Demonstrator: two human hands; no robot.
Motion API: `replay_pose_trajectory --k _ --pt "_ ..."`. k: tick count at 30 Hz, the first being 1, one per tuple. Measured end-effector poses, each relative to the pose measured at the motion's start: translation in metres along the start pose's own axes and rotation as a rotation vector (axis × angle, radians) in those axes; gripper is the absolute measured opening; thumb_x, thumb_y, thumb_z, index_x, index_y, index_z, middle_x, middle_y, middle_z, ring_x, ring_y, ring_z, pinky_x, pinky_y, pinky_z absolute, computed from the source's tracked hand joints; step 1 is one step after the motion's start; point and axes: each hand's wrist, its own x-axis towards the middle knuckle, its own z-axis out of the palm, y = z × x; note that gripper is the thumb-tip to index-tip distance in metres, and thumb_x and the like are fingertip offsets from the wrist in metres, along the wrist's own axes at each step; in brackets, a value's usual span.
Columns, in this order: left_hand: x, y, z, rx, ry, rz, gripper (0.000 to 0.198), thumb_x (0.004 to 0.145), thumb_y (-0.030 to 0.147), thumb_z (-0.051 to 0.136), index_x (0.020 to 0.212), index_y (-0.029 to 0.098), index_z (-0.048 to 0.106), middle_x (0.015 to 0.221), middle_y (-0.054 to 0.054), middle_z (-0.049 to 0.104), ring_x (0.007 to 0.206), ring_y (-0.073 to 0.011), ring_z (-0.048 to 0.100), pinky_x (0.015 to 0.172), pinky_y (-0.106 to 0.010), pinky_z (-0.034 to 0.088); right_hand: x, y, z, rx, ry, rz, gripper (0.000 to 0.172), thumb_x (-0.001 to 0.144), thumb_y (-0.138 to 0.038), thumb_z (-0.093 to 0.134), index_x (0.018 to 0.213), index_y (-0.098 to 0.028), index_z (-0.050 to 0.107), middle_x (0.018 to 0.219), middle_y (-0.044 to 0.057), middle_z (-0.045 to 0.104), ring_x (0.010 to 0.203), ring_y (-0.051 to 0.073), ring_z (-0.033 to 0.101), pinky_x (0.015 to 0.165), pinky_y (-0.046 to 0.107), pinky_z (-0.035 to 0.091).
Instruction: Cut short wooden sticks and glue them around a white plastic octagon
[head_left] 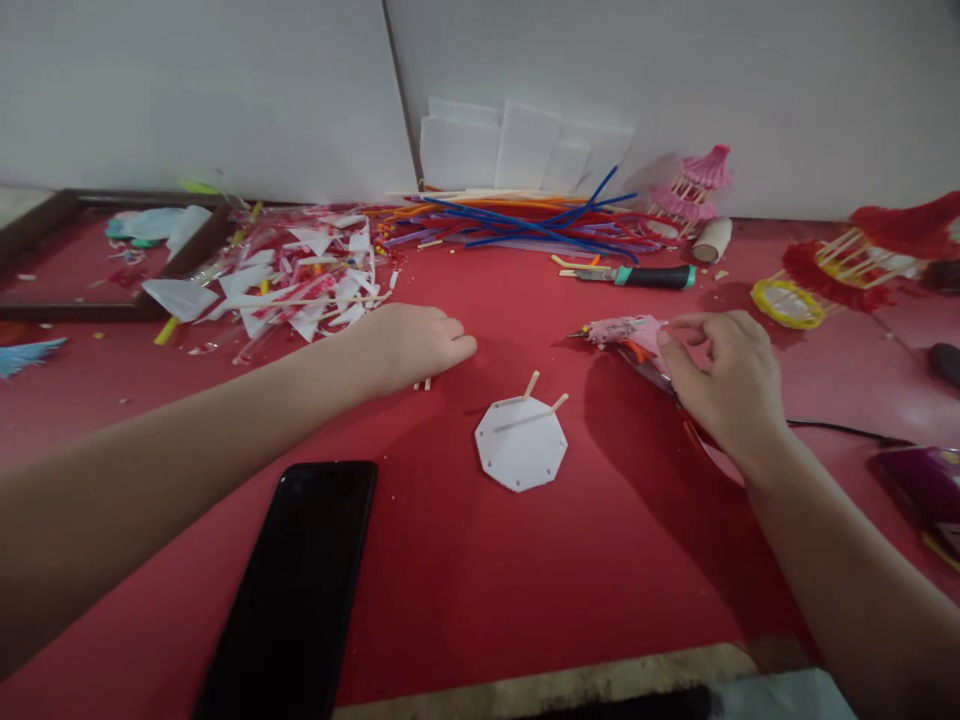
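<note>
My left hand (420, 345) is closed, its fingertips turned down to the red table; what they hold, if anything, is hidden. Short wooden sticks (423, 384) poke out beneath it. Between my hands lies a white eight-sided board (520, 450) with small holes along its rim and two short sticks (545, 391) standing up at its far edge. On the right, my right hand (724, 375) pinches the back end of what looks like a hot glue gun (622, 332), wrapped in pink and pointing left. Its handle is partly hidden under the hand.
A black phone (292, 580) lies at front left. Scraps (300, 270) heap up behind my left hand, beside a dark frame (75, 315). Coloured pipe cleaners (525, 222) and a utility knife (645, 277) lie at the back. A red-and-yellow stick model (840, 270) stands right.
</note>
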Motion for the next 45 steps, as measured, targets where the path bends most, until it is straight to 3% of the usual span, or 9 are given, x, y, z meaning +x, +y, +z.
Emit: replay_pose_trajectory --k 3,10,15,19,25,32,38,42,45 --pt "-0.002 0.007 -0.004 0.165 -0.173 0.110 0.038 0.081 -0.001 0.044 0.096 0.021 0.070 0.086 -0.009 0.073 0.080 -0.0257 0.065 0.062 -0.034 0.046 0.000 -0.005 -0.003 0.018 0.029 -0.010 0.019 0.090 -0.037 0.057 0.096 -0.021 0.066 0.090 0.012 0.067 0.093 0.032 0.062 0.090 0.052 0.048" --pt "-0.003 0.005 0.001 0.102 -0.020 0.112 0.032 0.085 0.002 0.045 0.093 0.020 0.069 0.091 -0.010 0.070 0.087 -0.0248 0.062 0.064 -0.032 0.047 -0.003 -0.019 -0.012 0.077 0.233 -0.279 0.013 0.093 -0.029 0.058 0.092 -0.022 0.069 0.091 0.009 0.067 0.088 0.026 0.064 0.089 0.048 0.048" --pt "0.000 0.019 -0.008 -0.135 0.279 0.012 0.017 0.089 0.013 0.052 0.098 0.017 0.066 0.095 -0.008 0.071 0.088 -0.0207 0.065 0.076 -0.033 0.052 -0.011 -0.032 -0.016 0.317 0.229 -0.433 0.013 0.088 -0.017 0.065 0.097 -0.027 0.068 0.087 0.004 0.070 0.084 0.022 0.067 0.079 0.041 0.053" --pt "-0.006 0.065 -0.028 -0.846 0.704 -0.237 0.009 0.082 0.014 0.067 0.088 0.018 0.062 0.084 0.000 0.070 0.075 -0.0122 0.068 0.070 -0.023 0.055 -0.023 -0.047 -0.018 0.648 -0.062 -0.292 0.031 0.087 -0.020 0.070 0.116 -0.026 0.064 0.101 0.005 0.071 0.089 0.019 0.069 0.075 0.034 0.058" --pt "-0.022 0.118 -0.032 -1.518 0.448 -0.353 0.011 0.080 0.019 0.074 0.082 0.017 0.064 0.078 -0.001 0.073 0.067 -0.0128 0.070 0.059 -0.022 0.058 -0.035 -0.071 -0.023 1.231 -0.388 -0.064 0.035 0.082 -0.014 0.077 0.112 -0.028 0.067 0.088 -0.002 0.074 0.075 0.012 0.073 0.067 0.023 0.062" --pt "-0.029 0.131 -0.006 -1.637 0.206 -0.483 0.011 0.078 0.021 0.078 0.076 0.016 0.068 0.075 0.001 0.073 0.070 -0.0117 0.071 0.066 -0.021 0.060 -0.033 -0.072 -0.021 1.406 -0.495 -0.020 0.019 0.083 -0.011 0.074 0.095 -0.026 0.076 0.082 -0.003 0.072 0.067 0.010 0.072 0.064 0.024 0.063" --pt "-0.030 0.129 -0.005 -1.294 0.209 -0.523 0.021 0.077 0.034 0.078 0.081 0.018 0.065 0.078 -0.001 0.069 0.071 -0.0166 0.068 0.067 -0.031 0.060 -0.037 -0.070 -0.021 1.208 -0.347 -0.054 0.014 0.089 -0.013 0.068 0.097 -0.025 0.073 0.095 0.000 0.075 0.069 0.010 0.071 0.064 0.023 0.062" --pt "-0.030 0.121 0.008 -0.886 0.324 -0.509 0.081 0.057 0.052 0.089 0.120 0.015 0.052 0.123 -0.018 0.058 0.117 -0.0371 0.058 0.097 -0.057 0.052 -0.038 -0.068 -0.020 1.007 -0.156 -0.009 0.011 0.093 -0.017 0.064 0.097 -0.025 0.069 0.092 0.000 0.075 0.068 0.009 0.070 0.061 0.022 0.060" --pt "-0.032 0.113 0.020 -0.833 0.150 -0.314 0.103 0.061 0.050 0.087 0.142 0.016 0.031 0.149 -0.026 0.033 0.143 -0.0453 0.033 0.112 -0.067 0.035 -0.035 -0.064 -0.017 0.890 -0.148 0.050 0.013 0.094 -0.017 0.063 0.100 -0.025 0.071 0.087 -0.001 0.075 0.067 0.009 0.070 0.064 0.022 0.061"
